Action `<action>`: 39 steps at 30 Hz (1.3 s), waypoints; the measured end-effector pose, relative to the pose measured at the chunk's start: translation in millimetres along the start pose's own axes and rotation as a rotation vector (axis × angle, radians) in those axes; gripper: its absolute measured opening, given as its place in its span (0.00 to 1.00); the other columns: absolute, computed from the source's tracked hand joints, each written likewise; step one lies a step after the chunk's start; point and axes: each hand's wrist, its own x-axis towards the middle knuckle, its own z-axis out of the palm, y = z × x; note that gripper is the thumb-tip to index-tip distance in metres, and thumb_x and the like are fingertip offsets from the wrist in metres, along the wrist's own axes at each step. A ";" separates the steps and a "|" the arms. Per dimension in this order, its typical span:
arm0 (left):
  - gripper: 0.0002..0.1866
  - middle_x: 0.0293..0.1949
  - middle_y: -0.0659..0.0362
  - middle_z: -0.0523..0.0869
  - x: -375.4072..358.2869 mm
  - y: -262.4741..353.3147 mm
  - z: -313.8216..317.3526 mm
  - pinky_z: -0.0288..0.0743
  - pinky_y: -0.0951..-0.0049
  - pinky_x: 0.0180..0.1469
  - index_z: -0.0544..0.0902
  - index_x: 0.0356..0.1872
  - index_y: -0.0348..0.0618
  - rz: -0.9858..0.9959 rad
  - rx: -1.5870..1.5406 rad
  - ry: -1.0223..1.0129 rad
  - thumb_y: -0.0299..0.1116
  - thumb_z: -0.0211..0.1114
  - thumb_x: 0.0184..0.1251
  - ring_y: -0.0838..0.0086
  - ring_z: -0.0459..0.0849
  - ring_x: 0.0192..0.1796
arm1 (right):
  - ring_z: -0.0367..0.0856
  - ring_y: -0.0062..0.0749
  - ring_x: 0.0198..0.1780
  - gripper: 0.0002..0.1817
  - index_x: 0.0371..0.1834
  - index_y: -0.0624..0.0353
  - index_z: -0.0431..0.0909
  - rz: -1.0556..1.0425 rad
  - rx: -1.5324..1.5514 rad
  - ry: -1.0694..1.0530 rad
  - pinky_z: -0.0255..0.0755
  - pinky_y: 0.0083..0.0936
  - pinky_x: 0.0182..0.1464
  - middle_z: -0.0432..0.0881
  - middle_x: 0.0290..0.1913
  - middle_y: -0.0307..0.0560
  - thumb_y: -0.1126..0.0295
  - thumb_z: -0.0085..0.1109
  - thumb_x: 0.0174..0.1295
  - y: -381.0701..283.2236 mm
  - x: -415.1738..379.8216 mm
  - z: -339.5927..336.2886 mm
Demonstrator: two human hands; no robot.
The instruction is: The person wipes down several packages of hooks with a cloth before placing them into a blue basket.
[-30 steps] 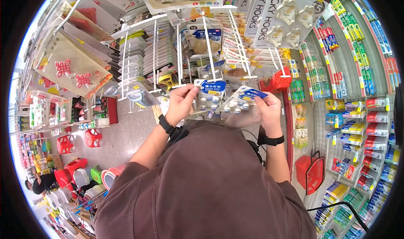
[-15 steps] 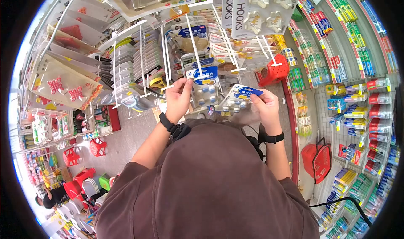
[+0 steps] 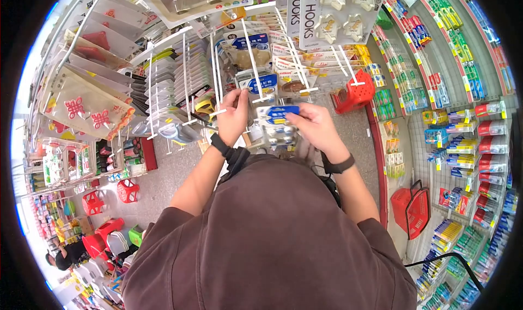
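My right hand (image 3: pixel 318 125) pinches the right end of a blister pack's blue header card (image 3: pixel 278 115). Clear round bubbles hang below the card, in front of the display pegs. To its left, my left hand (image 3: pixel 234 116) is raised with the fingers curled together, fingertips right by the left edge of a hanging pack with a blue header (image 3: pixel 266 82); I cannot tell whether they grip anything. That hanging pack sits at the end of a white peg (image 3: pixel 251 59), just above the held pack. Black bands circle both wrists.
White pegs with hanging packages surround the hands. A large sticky hooks pack (image 3: pixel 338 18) hangs overhead at right. A red perforated basket (image 3: pixel 357 92) stands beyond the right hand, a red shopping basket (image 3: pixel 409 212) lower right. Stocked shelves line the right; a person (image 3: pixel 68 254) is far left.
My right hand has moved left with its blister pack, to just below the peg's end. The pack that was at my left fingertips is no longer there; the left hand has shifted slightly.
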 end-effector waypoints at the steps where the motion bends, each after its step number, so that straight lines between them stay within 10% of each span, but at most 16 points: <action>1: 0.14 0.30 0.65 0.84 4.4 -2.9 2.2 0.70 0.82 0.33 0.83 0.43 0.33 0.015 -0.006 0.020 0.37 0.63 0.74 0.86 0.75 0.31 | 0.76 0.13 0.33 0.07 0.36 0.67 0.80 -0.015 -0.034 -0.033 0.71 0.16 0.37 0.83 0.31 0.35 0.72 0.62 0.67 -11.1 6.3 6.3; 6: 0.16 0.36 0.54 0.88 2.7 -12.1 -5.3 0.77 0.73 0.40 0.83 0.46 0.32 0.025 -0.017 0.022 0.39 0.63 0.73 0.76 0.83 0.36 | 0.77 0.13 0.34 0.07 0.38 0.67 0.80 -0.046 0.092 -0.039 0.72 0.17 0.38 0.84 0.34 0.36 0.72 0.61 0.67 -6.4 38.9 24.5; 34: 0.07 0.31 0.70 0.80 -17.6 27.6 -12.0 0.66 0.84 0.34 0.81 0.38 0.38 -0.067 -0.239 -0.168 0.31 0.63 0.73 0.90 0.72 0.32 | 0.80 0.15 0.38 0.06 0.42 0.68 0.81 -0.041 0.156 0.090 0.73 0.16 0.42 0.86 0.36 0.40 0.75 0.58 0.69 7.0 56.5 29.8; 39: 0.10 0.24 0.63 0.81 -3.1 8.0 -8.0 0.69 0.78 0.30 0.80 0.36 0.35 0.043 -0.023 -0.116 0.34 0.65 0.70 0.84 0.74 0.26 | 0.83 0.27 0.40 0.14 0.47 0.69 0.80 -0.042 -0.330 0.189 0.75 0.22 0.44 0.87 0.39 0.49 0.68 0.64 0.65 -4.4 61.1 27.0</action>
